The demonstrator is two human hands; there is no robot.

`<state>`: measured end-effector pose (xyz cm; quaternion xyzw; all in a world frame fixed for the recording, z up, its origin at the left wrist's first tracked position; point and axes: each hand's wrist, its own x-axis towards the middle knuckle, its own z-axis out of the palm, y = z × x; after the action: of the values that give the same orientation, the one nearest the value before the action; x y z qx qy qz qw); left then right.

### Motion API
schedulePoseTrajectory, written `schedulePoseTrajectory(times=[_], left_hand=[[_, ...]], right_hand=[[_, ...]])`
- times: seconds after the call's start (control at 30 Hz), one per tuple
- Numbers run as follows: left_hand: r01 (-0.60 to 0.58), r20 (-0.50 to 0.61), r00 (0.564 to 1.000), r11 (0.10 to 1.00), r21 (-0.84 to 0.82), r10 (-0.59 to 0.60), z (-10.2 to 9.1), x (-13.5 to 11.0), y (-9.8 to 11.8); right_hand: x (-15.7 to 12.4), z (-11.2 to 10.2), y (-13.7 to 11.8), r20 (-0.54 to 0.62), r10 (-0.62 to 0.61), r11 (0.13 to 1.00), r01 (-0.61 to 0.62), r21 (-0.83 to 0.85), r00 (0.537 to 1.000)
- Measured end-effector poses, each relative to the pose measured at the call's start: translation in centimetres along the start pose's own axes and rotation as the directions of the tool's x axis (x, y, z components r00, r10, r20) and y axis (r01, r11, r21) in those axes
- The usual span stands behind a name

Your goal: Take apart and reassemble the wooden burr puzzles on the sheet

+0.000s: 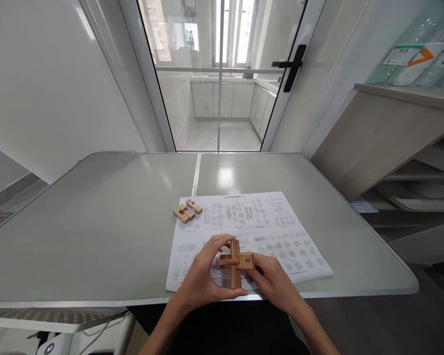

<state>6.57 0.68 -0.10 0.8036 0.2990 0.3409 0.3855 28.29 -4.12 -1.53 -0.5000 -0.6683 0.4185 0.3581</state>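
Several interlocked wooden puzzle pieces (236, 270) form a cross between my hands, above the near edge of a printed sheet. One bar points away from me, and a block marked "2" sticks out to the right. My left hand (203, 273) grips the upright bar end to end, fingers at its far tip and thumb by its near tip. Around the right side of the assembly, my right hand (272, 278) is closed, with its fingertips partly hidden behind the numbered block. Loose wooden puzzle pieces (184, 213) lie at the sheet's far left corner.
The instruction sheet (281, 217), covered with small diagrams, lies on the grey table (96, 236). Behind the table stands a glass door (207, 98) with a black handle (294, 66). A shelf (403, 128) with plastic bottles (410, 61) is at right. Below left sits white equipment (59, 345) with cables.
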Motion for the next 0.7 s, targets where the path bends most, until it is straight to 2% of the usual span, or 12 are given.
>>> schedulePoseTrajectory(times=[0.2, 0.4, 0.6, 0.7], left_hand=[[-0.022, 0.023, 1.000, 0.999, 0.038, 0.021, 0.7, 0.2, 0.3], [-0.082, 0.018, 0.997, 0.996, 0.029, 0.081, 1.3, 0.9, 0.6], [-0.037, -0.015, 0.999, 0.999, -0.028, 0.036, 1.8, 1.2, 0.6], [-0.008, 0.024, 1.000, 0.996, -0.091, 0.010, 2.0, 1.1, 0.5]], right_hand=[[-0.2, 0.0, 0.5, 0.014, -0.045, 0.997, 0.044, 0.063, 0.999], [-0.2, -0.1, 0.8, 0.003, -0.038, 0.992, 0.037, 0.122, 0.999], [-0.2, 0.1, 1.1, -0.018, -0.026, 0.997, 0.027, 0.068, 0.999], [-0.2, 0.2, 1.1, -0.016, -0.028, 0.998, 0.029, 0.061, 0.999]])
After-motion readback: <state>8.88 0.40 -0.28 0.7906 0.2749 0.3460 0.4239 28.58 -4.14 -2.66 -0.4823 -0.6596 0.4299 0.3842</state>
